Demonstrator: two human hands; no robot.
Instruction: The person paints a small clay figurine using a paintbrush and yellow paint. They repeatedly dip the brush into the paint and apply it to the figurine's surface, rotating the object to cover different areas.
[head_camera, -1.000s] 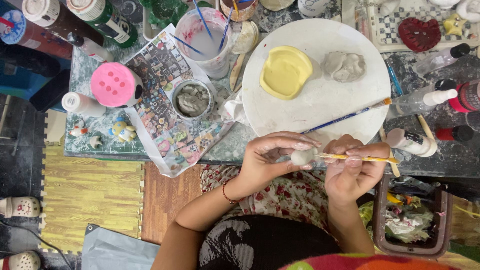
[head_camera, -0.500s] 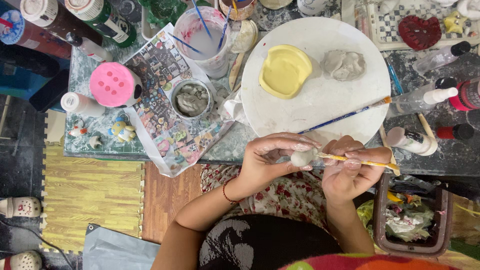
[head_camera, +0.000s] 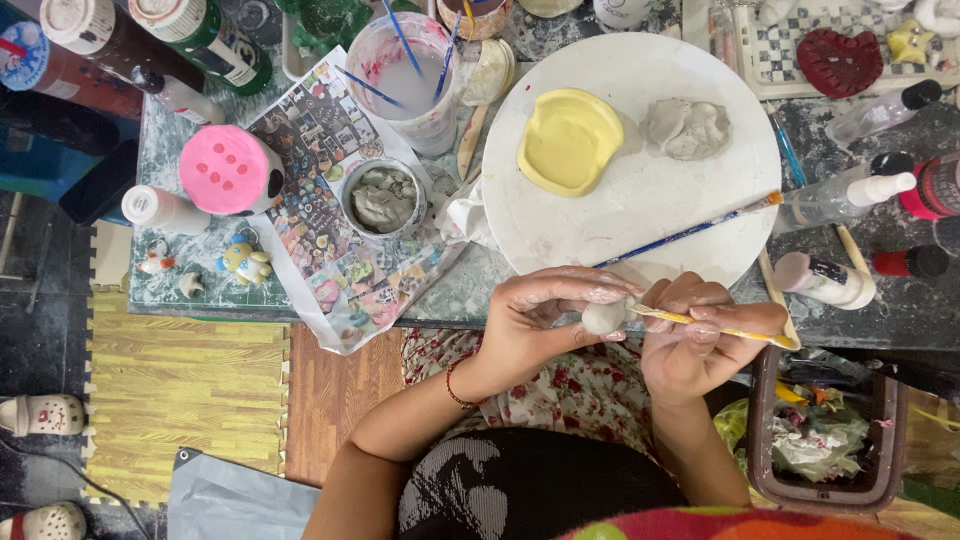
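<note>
Nearest the camera, above a lap in red-flowered cloth, the left hand (head_camera: 540, 320) is curled around a small pale grey ball of clay (head_camera: 603, 317), pinching it between thumb and fingertips. Touching it from the right, the right hand (head_camera: 700, 345) grips a thin yellow wooden stick tool (head_camera: 715, 322) like a pen, its tip set against the ball. Both hands are smeared with clay and hang just off the edge of the surface (head_camera: 200, 285), over the lap.

Beyond them lies a round white board (head_camera: 640, 200) carrying a blue-handled paintbrush (head_camera: 690, 232), a flat yellow clay dish shape (head_camera: 568, 140) and a grey lump of clay (head_camera: 687, 128). To the left sit a small tin of grey slip (head_camera: 384, 197) on a printed magazine page (head_camera: 330, 250), a pink-lidded jar (head_camera: 230, 170) and a cloudy water cup (head_camera: 410, 70) holding brushes.

As a judgement, the ball is soft and held in mid-air: too hard a push from the stick could gouge or flatten it, or a wet grip could let it slip down onto the lap.

Compared with a second ago, the stick has tilted slightly, its far end lower, and the right fingers have closed more over it; the ball sits in the same place.
</note>
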